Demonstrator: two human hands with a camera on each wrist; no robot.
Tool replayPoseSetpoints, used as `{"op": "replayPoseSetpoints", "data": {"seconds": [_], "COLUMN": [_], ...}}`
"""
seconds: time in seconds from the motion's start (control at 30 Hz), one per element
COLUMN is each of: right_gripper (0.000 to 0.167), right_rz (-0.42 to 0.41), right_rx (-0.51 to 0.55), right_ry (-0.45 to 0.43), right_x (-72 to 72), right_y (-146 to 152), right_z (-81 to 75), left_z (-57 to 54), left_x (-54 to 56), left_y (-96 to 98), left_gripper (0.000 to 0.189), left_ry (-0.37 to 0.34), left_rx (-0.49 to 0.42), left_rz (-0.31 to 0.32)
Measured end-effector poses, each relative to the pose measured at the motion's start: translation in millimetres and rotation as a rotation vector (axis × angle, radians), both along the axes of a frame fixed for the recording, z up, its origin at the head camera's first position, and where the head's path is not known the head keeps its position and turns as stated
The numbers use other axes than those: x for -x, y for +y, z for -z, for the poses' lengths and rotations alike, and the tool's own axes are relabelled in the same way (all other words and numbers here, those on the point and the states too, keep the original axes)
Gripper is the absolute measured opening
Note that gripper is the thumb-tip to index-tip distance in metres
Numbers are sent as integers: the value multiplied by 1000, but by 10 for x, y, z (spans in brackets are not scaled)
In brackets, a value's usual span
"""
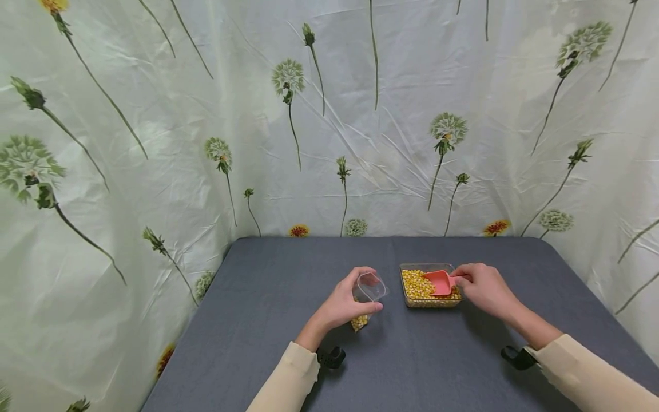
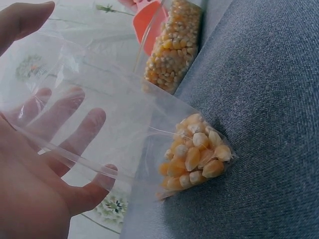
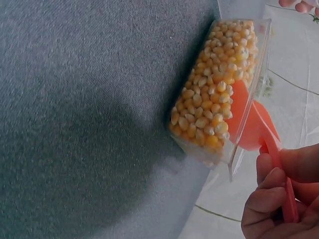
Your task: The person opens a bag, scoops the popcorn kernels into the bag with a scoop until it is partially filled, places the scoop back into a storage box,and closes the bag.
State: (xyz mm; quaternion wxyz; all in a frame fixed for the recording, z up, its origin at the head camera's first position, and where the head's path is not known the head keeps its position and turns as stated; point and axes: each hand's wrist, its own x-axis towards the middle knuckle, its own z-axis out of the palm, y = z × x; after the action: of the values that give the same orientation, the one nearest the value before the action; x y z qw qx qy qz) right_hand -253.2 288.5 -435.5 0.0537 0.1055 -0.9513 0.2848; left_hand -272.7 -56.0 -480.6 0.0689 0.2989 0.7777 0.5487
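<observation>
My left hand (image 1: 341, 302) holds a clear plastic bag (image 1: 372, 288) round its mouth, which gapes between thumb and fingers. In the left wrist view, corn kernels (image 2: 194, 157) fill the bag's bottom corner, low over the cloth. To the right, my right hand (image 1: 485, 287) grips the handle of a pink scoop (image 1: 439, 282). Its bowl dips into a clear rectangular container (image 3: 232, 167) of yellow and white corn kernels (image 3: 207, 99). Part of the scoop's front edge is hidden among the kernels in the right wrist view.
A dark grey cloth (image 1: 268, 309) covers the table under both hands. Behind it hangs a pale curtain (image 1: 329, 131) printed with dandelions. Black straps with cameras sit at both wrists, below cream sleeves (image 1: 290, 375).
</observation>
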Motion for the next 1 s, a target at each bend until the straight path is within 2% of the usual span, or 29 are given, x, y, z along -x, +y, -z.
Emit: {"op": "replayPoseSetpoints", "data": {"seconds": [0.17,0.43,0.67,1.0], "right_gripper": [20,20,20,21], "right_rz": [24,32,15,57], "right_rx": [19,23,91,130], "right_ry": [-29,-61,-124,-167], "right_x": [43,109,96,78], "right_y": [-42,-113,-94,13], "right_z": [47,98,93,81], "left_z": [6,5,6,-19], "left_x": [5,3,-1,-5], "left_y": [6,26,17,-5], "left_gripper": [66,60,64,65], "left_ry": [-12,-4,8,0], "left_rx": [0,14,20,27], "left_rz": [8,2,16,1]}}
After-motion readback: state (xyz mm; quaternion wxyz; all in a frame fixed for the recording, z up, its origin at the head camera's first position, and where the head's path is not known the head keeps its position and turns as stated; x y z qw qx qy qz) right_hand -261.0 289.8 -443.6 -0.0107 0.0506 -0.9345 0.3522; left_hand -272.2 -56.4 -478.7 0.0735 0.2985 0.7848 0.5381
